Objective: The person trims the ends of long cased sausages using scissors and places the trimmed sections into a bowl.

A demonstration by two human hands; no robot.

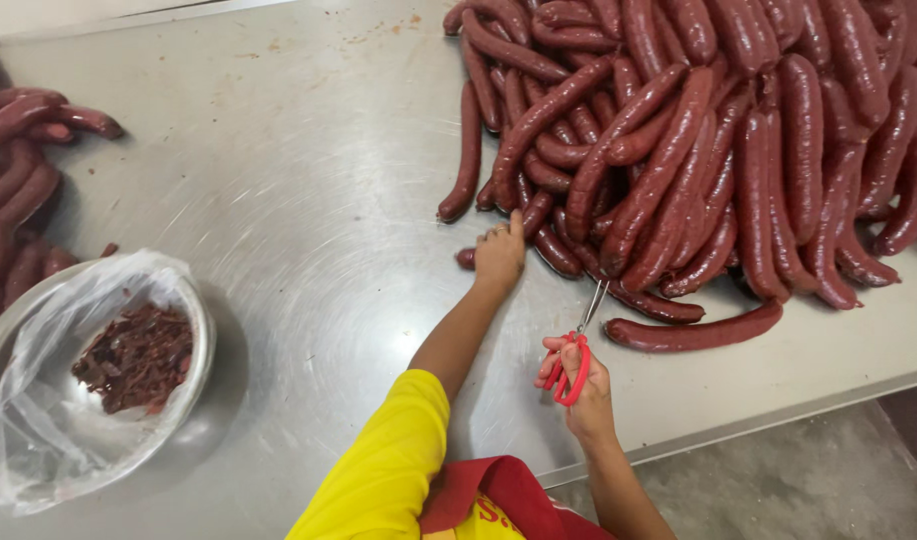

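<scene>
Right now the left hand (499, 256) lies flat, fingers loosely apart, on the near edge of the big heap of dark red, glossy sausages (698, 130) on the scratched steel surface (308, 200), while the right hand (583, 385) has its fingers clamped through red-handled scissors (576, 350). Best, I'd judge, to pin one sausage end before snipping. Over left, a clear-plastic-lined steel bowl (38, 420) holds dark trimmings; no label shows.

You see brushed scratched steel table (308, 200); glossy smooth sausages (698, 130) at 1 o'clock; red plastic scissor handles (568, 368); crinkly clear plastic bag (38, 420) at 8 o'clock.
</scene>
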